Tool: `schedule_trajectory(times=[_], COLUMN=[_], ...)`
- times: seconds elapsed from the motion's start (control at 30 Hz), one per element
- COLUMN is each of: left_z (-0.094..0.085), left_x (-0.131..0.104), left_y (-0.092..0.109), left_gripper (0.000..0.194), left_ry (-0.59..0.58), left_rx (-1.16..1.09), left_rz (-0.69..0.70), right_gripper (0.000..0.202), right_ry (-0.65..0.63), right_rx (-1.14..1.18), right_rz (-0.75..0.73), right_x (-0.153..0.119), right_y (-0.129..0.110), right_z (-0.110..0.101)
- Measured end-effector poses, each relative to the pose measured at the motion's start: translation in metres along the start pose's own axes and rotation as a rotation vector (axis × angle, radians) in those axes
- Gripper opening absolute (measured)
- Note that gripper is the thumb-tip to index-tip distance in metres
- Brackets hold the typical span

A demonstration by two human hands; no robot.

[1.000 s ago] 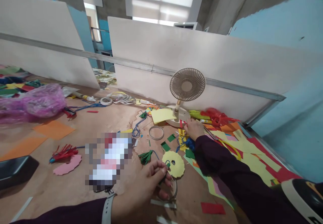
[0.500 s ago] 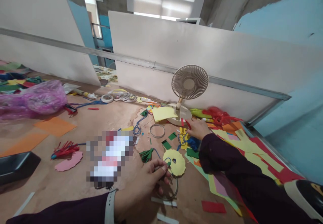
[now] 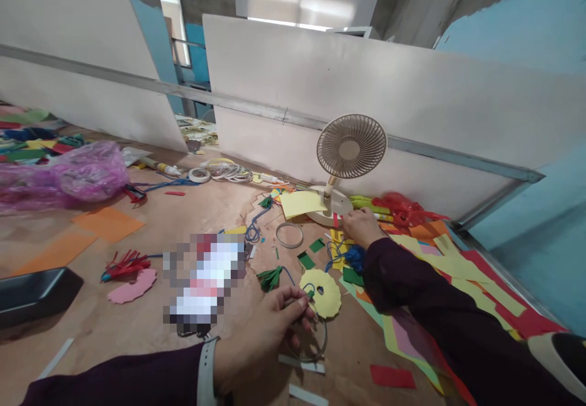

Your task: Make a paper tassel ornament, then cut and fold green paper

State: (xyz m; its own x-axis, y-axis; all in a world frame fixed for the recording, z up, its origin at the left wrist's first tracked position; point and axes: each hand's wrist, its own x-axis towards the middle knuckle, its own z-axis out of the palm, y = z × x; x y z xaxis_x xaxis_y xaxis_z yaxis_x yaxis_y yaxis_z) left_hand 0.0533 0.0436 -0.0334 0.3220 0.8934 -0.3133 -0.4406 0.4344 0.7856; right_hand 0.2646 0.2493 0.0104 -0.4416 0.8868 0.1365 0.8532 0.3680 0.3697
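Note:
My left hand point(image 3: 270, 333) pinches a thin metal ring point(image 3: 324, 342) between thumb and fingers, with a small green piece point(image 3: 310, 295) and blue cord at the pinch. Just beyond the fingertips lies a yellow scalloped paper disc point(image 3: 328, 308) with a hole in its middle. A green tassel point(image 3: 270, 279) on blue cord is left of the disc. My right hand point(image 3: 361, 226) reaches to the base of a small fan point(image 3: 351, 146), its fingers curled beside a red strip point(image 3: 336, 220). What those fingers hold is hidden. Blue cord point(image 3: 354, 258) lies bunched below that hand.
A second ring point(image 3: 289, 235) lies mid-table near green paper pieces point(image 3: 306, 260). To the left are a blurred-out phone point(image 3: 206, 284), a red tassel point(image 3: 126, 265), a pink paper piece point(image 3: 132, 288) and a black object point(image 3: 39, 296). Coloured paper sheets point(image 3: 458, 265) cover the right side.
The view has shifted slightly, so things sit a little further right. A red item by my right fingers shows less now, and those fingers are more curled. My left hand keeps its pinch.

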Motion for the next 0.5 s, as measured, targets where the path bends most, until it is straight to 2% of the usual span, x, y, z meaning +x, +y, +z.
schedule_trajectory(times=[0.23, 0.37, 0.5], left_z=[-0.004, -0.003, 0.0], left_x=[0.003, 0.003, 0.0], left_y=[-0.004, -0.004, -0.001], left_gripper=[0.039, 0.04, 0.043], left_ry=[-0.007, 0.012, 0.015], left_rx=[-0.034, 0.005, -0.006], left_rz=[0.003, -0.001, -0.021], right_gripper=[0.027, 0.02, 0.025], right_ry=[-0.019, 0.044, 0.139], right_rx=[0.096, 0.239, 0.46], right_rz=[0.121, 0.211, 0.32], right_x=[0.011, 0.01, 0.009], right_y=[0.009, 0.011, 0.02], right_z=[-0.005, -0.006, -0.011])
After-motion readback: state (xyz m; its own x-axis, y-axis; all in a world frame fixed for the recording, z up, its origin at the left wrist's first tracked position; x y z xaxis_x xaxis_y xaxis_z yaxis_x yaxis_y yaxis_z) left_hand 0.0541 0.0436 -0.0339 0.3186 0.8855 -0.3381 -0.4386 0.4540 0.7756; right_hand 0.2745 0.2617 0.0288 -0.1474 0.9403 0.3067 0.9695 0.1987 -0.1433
